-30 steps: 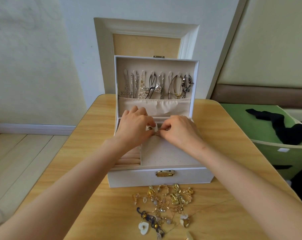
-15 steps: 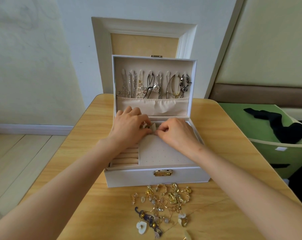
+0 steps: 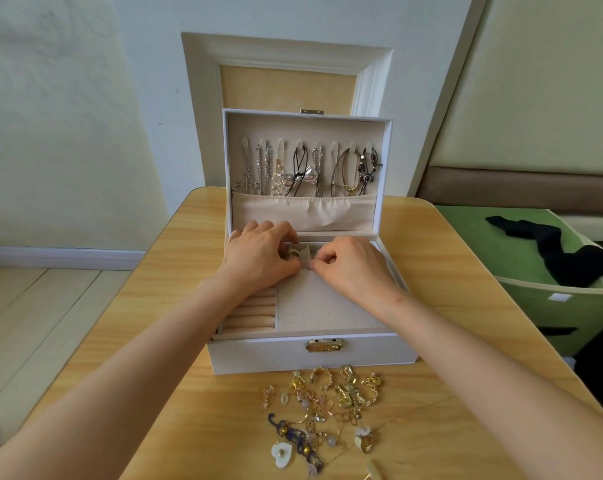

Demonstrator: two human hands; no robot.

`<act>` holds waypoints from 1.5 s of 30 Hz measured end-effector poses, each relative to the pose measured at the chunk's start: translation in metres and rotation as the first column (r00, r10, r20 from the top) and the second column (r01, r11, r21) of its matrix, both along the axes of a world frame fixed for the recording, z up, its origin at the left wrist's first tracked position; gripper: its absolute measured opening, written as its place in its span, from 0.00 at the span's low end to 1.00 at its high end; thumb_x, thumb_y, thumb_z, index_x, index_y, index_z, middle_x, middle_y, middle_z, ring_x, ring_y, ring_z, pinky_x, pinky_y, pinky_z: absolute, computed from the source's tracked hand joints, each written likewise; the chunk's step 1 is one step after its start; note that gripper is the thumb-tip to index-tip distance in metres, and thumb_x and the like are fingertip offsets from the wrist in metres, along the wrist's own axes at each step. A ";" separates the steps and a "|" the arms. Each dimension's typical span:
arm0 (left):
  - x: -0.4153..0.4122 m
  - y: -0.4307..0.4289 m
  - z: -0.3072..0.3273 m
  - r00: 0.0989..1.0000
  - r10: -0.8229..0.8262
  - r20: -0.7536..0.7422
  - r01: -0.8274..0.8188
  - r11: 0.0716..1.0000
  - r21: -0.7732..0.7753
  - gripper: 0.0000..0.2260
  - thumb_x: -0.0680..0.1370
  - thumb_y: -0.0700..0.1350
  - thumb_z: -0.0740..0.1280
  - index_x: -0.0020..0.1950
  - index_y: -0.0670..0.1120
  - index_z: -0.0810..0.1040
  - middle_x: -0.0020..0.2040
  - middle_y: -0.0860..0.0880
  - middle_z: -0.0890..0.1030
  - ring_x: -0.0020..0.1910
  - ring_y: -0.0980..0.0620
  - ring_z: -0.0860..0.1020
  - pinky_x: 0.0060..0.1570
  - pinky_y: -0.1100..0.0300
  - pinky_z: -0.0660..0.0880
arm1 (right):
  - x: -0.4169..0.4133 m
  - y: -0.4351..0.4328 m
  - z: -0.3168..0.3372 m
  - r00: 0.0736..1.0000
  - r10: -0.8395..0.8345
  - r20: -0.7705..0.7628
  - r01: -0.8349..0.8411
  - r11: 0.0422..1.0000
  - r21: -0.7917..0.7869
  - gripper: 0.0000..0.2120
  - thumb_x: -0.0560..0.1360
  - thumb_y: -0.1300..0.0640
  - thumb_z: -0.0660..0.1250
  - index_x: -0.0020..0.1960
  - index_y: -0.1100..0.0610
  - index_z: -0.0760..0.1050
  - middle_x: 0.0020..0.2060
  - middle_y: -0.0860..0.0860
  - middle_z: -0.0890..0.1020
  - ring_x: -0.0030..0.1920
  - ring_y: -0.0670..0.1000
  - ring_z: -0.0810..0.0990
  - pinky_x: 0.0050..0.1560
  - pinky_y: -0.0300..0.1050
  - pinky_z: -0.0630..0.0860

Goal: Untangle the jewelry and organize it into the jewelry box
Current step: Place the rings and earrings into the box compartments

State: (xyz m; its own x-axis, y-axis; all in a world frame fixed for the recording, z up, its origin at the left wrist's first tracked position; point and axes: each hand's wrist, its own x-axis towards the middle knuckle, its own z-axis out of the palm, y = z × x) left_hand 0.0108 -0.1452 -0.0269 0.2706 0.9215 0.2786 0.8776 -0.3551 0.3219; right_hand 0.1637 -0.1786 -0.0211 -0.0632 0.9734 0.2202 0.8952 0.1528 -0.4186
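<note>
Tangle before box, left hand, right hand inside (close together)

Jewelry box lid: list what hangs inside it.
Necklaces hang from a row of hooks. Their lower ends drop into the fabric pocket, which hides whatever else it holds.

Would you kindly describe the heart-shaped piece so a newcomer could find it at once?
Find the white jewelry box on the wooden table. A tangled jewelry pile lies before its gold latch. At the pile's near-left edge sits the heart-shaped piece: flat, white, gold-centred, unlike its mostly gold neighbours.
</note>
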 end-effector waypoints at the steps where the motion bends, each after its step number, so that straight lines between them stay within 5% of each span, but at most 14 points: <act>1: 0.000 0.000 0.000 1.000 0.000 0.001 0.000 1.000 0.003 0.15 0.72 0.53 0.67 0.57 0.53 0.74 0.51 0.50 0.77 0.57 0.47 0.71 0.57 0.53 0.67 | 0.001 -0.001 0.000 1.000 -0.001 -0.010 0.001 1.000 0.014 0.09 0.74 0.54 0.66 0.39 0.53 0.82 0.34 0.47 0.81 0.43 0.51 0.78 0.40 0.43 0.73; 5: 0.000 -0.001 0.000 1.000 0.006 -0.015 -0.005 0.999 0.046 0.13 0.72 0.54 0.67 0.55 0.53 0.76 0.52 0.50 0.77 0.57 0.47 0.71 0.56 0.53 0.67 | 0.000 0.002 0.007 1.000 0.005 -0.024 -0.002 0.992 0.123 0.06 0.75 0.52 0.67 0.49 0.50 0.82 0.37 0.43 0.72 0.42 0.47 0.71 0.40 0.40 0.65; 10: -0.002 -0.005 -0.002 0.984 0.028 -0.178 0.009 0.979 0.205 0.12 0.74 0.55 0.66 0.53 0.51 0.80 0.52 0.49 0.77 0.56 0.44 0.71 0.52 0.54 0.63 | -0.012 0.012 0.013 0.991 0.024 0.134 -0.028 0.999 0.024 0.10 0.75 0.55 0.64 0.50 0.50 0.83 0.49 0.52 0.81 0.51 0.55 0.77 0.41 0.43 0.70; 13: -0.008 -0.009 -0.003 0.977 -0.015 -0.215 0.083 0.946 0.312 0.08 0.71 0.50 0.69 0.44 0.48 0.84 0.41 0.47 0.79 0.45 0.41 0.75 0.42 0.53 0.65 | -0.014 0.017 0.011 0.995 0.022 0.093 -0.020 0.999 -0.025 0.09 0.74 0.55 0.65 0.51 0.48 0.83 0.50 0.51 0.82 0.52 0.55 0.77 0.41 0.41 0.69; 17: -0.012 -0.015 -0.005 0.973 -0.019 -0.229 0.105 0.923 0.371 0.16 0.68 0.51 0.57 0.36 0.51 0.85 0.35 0.49 0.77 0.36 0.42 0.76 0.33 0.55 0.69 | -0.015 0.022 0.007 1.000 0.006 -0.018 -0.006 0.999 -0.033 0.07 0.74 0.55 0.68 0.50 0.49 0.83 0.48 0.49 0.84 0.53 0.52 0.78 0.45 0.42 0.72; 29: -0.011 -0.019 -0.003 0.976 0.004 -0.216 0.078 0.925 0.371 0.06 0.62 0.46 0.67 0.33 0.49 0.85 0.35 0.49 0.78 0.35 0.42 0.77 0.34 0.56 0.68 | -0.013 0.028 0.006 0.998 0.060 0.028 -0.058 0.996 -0.070 0.07 0.72 0.50 0.70 0.49 0.47 0.83 0.47 0.47 0.84 0.51 0.52 0.78 0.42 0.41 0.70; 41: -0.010 -0.018 -0.004 0.971 0.034 -0.237 0.054 0.932 0.358 0.08 0.63 0.47 0.66 0.34 0.49 0.85 0.37 0.48 0.79 0.37 0.42 0.76 0.35 0.56 0.67 | -0.018 0.032 0.007 0.998 0.030 0.063 -0.031 0.999 0.015 0.07 0.74 0.54 0.68 0.50 0.49 0.83 0.49 0.48 0.84 0.52 0.52 0.79 0.42 0.39 0.68; 45: -0.009 -0.016 -0.006 0.965 0.019 -0.263 0.081 0.928 0.365 0.16 0.67 0.49 0.58 0.34 0.48 0.85 0.37 0.48 0.79 0.38 0.44 0.76 0.36 0.57 0.65 | -0.016 0.034 0.006 0.998 0.050 0.049 -0.052 0.998 0.026 0.07 0.74 0.54 0.69 0.50 0.50 0.83 0.48 0.48 0.83 0.52 0.52 0.79 0.43 0.39 0.68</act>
State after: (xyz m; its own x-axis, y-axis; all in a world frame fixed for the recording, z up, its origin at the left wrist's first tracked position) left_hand 0.0014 -0.1609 -0.0332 0.4057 0.7559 0.5138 0.8986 -0.4326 -0.0730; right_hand 0.1473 -0.1447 -0.0152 -0.1238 0.9624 0.2420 0.9051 0.2095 -0.3700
